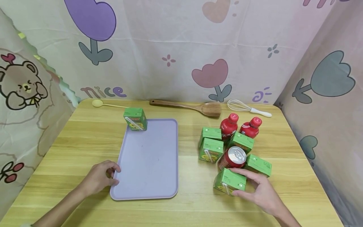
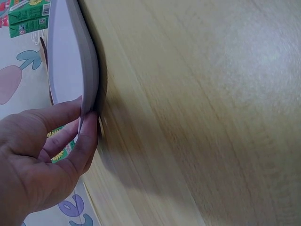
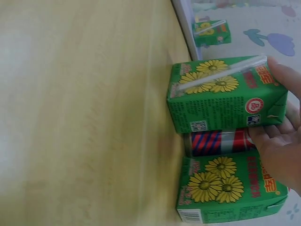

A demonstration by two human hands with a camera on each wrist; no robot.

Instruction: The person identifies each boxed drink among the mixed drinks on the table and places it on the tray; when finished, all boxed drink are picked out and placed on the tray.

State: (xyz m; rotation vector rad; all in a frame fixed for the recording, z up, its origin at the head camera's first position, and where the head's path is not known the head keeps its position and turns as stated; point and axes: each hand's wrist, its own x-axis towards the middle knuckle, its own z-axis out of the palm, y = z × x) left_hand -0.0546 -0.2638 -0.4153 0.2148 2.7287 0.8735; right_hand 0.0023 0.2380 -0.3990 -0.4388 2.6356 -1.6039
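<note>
Head view: a person's left hand [image 1: 97, 177] pinches the rim of a purple tray [image 1: 150, 160]; right of it, the right hand [image 1: 261, 191] grips a green carton [image 1: 229, 180] beside a red can [image 1: 234, 157]. This seems the pick-up step; the next likely calls for lifting clear.

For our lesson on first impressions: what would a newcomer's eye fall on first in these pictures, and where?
Probably the lavender tray, left of centre in the head view, with one green carton at its far left corner and the left hand pinching its left edge. Next, to the right, green cartons cluster around a red can, two red bottles at the back; the right hand holds the nearest carton.
</note>
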